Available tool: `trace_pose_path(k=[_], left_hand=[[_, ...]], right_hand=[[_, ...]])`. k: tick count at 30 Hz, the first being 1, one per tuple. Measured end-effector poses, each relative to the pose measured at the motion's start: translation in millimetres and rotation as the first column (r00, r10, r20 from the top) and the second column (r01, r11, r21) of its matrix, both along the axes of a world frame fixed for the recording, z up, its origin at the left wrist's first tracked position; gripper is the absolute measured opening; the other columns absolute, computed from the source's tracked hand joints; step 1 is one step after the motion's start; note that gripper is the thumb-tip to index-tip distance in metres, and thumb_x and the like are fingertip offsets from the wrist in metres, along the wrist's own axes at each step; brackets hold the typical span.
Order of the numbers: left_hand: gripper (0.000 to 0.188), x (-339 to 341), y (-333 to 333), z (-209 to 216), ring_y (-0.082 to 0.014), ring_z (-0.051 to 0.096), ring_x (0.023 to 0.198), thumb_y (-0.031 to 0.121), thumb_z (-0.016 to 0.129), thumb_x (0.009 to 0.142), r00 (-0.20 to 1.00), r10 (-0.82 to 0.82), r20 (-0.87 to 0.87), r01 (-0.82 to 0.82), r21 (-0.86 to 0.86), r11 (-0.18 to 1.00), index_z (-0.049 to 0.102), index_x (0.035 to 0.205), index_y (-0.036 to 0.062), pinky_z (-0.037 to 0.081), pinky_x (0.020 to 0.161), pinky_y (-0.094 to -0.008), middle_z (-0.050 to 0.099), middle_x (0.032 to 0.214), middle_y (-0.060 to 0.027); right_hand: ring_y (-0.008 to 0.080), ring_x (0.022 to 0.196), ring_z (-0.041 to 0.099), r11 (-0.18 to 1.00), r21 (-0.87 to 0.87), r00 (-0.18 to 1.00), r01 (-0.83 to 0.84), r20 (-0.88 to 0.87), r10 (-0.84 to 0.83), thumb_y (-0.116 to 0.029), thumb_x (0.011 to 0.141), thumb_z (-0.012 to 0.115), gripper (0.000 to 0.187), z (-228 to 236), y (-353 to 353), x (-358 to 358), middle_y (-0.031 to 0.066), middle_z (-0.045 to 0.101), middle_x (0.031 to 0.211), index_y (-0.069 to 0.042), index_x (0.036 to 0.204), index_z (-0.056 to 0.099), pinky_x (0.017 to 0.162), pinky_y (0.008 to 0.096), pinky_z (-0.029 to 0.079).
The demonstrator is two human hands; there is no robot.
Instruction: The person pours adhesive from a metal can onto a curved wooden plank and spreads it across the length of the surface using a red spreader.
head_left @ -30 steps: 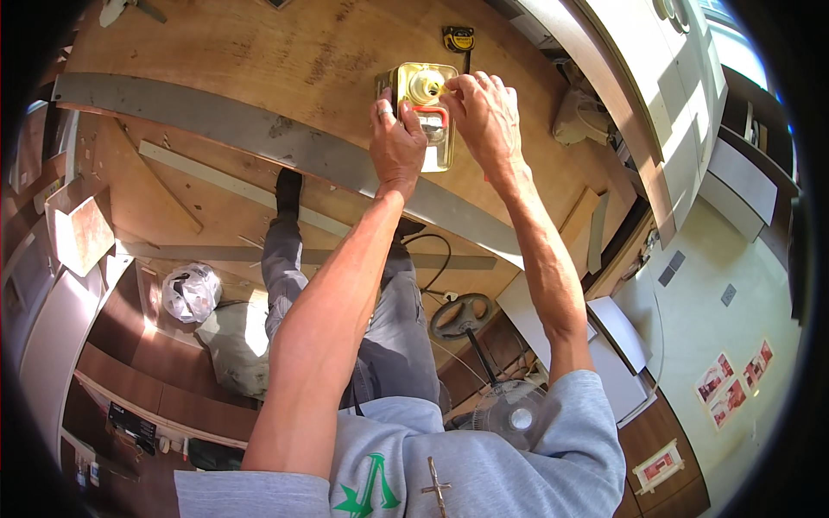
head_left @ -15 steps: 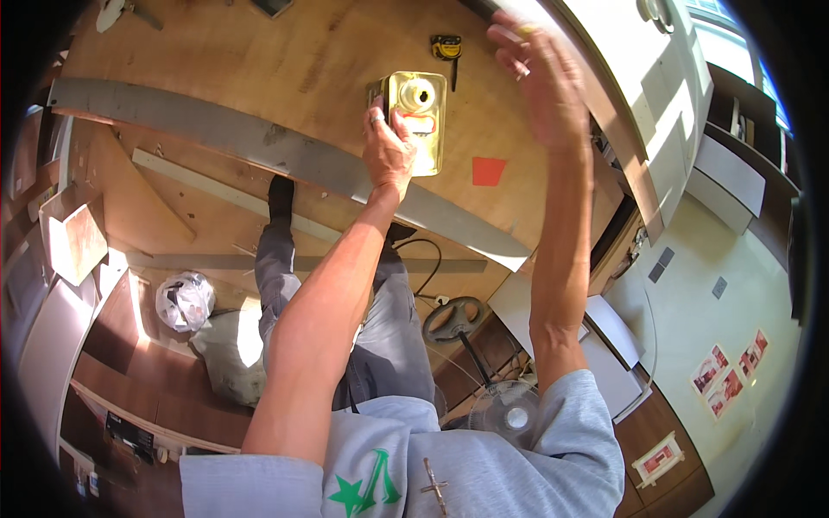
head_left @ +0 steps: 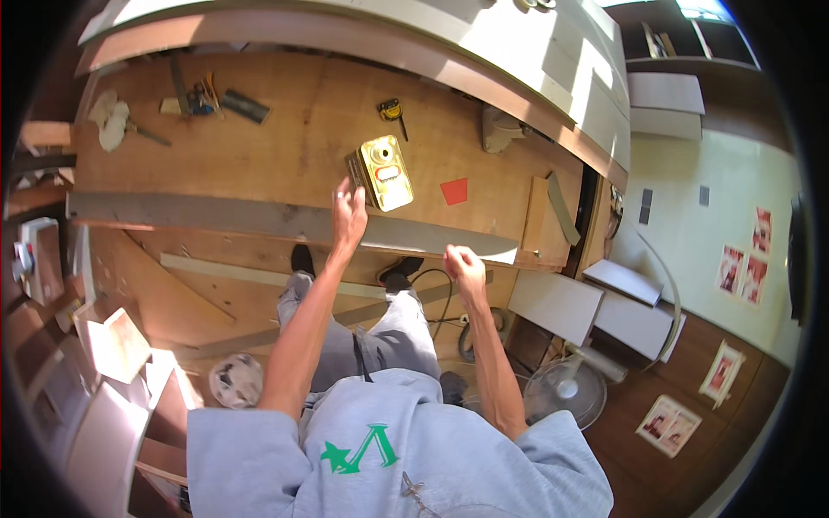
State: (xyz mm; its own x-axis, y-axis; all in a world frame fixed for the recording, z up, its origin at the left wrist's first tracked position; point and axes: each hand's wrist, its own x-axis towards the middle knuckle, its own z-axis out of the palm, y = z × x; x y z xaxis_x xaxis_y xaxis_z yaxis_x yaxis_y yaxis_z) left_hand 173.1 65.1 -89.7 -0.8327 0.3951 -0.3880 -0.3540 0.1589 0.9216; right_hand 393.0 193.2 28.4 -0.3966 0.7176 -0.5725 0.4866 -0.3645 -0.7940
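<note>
A gold rectangular metal can (head_left: 388,175) with a round spout on top stands on the wooden workbench (head_left: 294,164). Beside its near left corner is my left hand (head_left: 349,216), fingers stretched upward and not wrapped round the can; whether they touch it I cannot tell. My right hand (head_left: 466,269) is closed with curled fingers, just in front of the bench's near edge. Anything inside that hand is hidden. To the can's right lies a red flat piece (head_left: 454,191). Behind the can is a yellow and black tape measure (head_left: 390,110).
A grey strip (head_left: 259,223) runs along the bench's near edge. At the far left lie a dark block (head_left: 245,106), small tools (head_left: 203,97) and a white crumpled cloth (head_left: 110,119). White panels (head_left: 553,60) border the back. A fan (head_left: 566,390) stands low at my right.
My left hand has loosened from the can and drawn back to its near left corner. My right hand has come down from the bench's far right to its near edge. The view has shifted.
</note>
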Motion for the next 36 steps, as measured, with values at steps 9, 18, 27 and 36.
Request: trace_pose_path(k=[9,18,27,36], left_hand=[[0.028,-22,-100,340,-0.0287,0.067,0.111,0.006,0.064,0.094,0.650,-0.620,-0.439,0.700,0.027,0.714,0.066,0.121,0.0039,0.051,0.100,-0.0389,0.070,0.117,-0.0144],[0.020,9,-184,593,-0.0271,0.069,0.106,0.016,0.073,0.085,0.086,-0.373,-0.924,0.836,-0.137,0.532,0.070,0.104,0.0100,0.050,0.102,-0.0529,0.071,0.109,-0.0096],[0.022,111,-242,601,-0.0263,0.068,0.102,0.021,0.073,0.084,-0.107,-0.451,-0.886,0.744,-0.372,0.555,0.068,0.104,0.0138,0.053,0.096,-0.0542,0.068,0.108,-0.0058],[0.029,189,-184,388,-0.0292,0.069,0.098,0.014,0.077,0.083,0.181,-0.723,-0.666,0.805,-0.322,0.498,0.072,0.112,0.0096,0.053,0.086,-0.0397,0.071,0.106,-0.0099]], right_hand=[[0.0028,0.066,0.048,0.956,-0.109,0.961,0.274,0.005,-0.275,-0.021,0.092,0.076,0.021,0,-125,68,-0.0053,0.063,0.079,-0.003,0.103,0.075,0.056,0.0205,0.037],[0.0064,0.078,0.059,0.994,-0.084,0.981,0.077,-0.174,-0.091,-0.023,0.093,0.071,0.026,27,-153,-10,-0.0008,0.068,0.087,0.000,0.106,0.075,0.070,0.0224,0.047],[0.0082,0.097,0.065,0.948,-0.281,0.818,0.149,-0.504,-0.278,-0.041,0.099,0.066,0.046,71,-186,61,0.0005,0.070,0.113,-0.006,0.130,0.064,0.084,0.0234,0.049],[0.0209,0.127,0.053,0.922,-0.370,0.547,0.110,-0.753,-0.367,-0.077,0.099,0.022,0.090,170,-278,163,0.0091,0.059,0.139,-0.007,0.148,0.050,0.110,0.0407,0.038]])
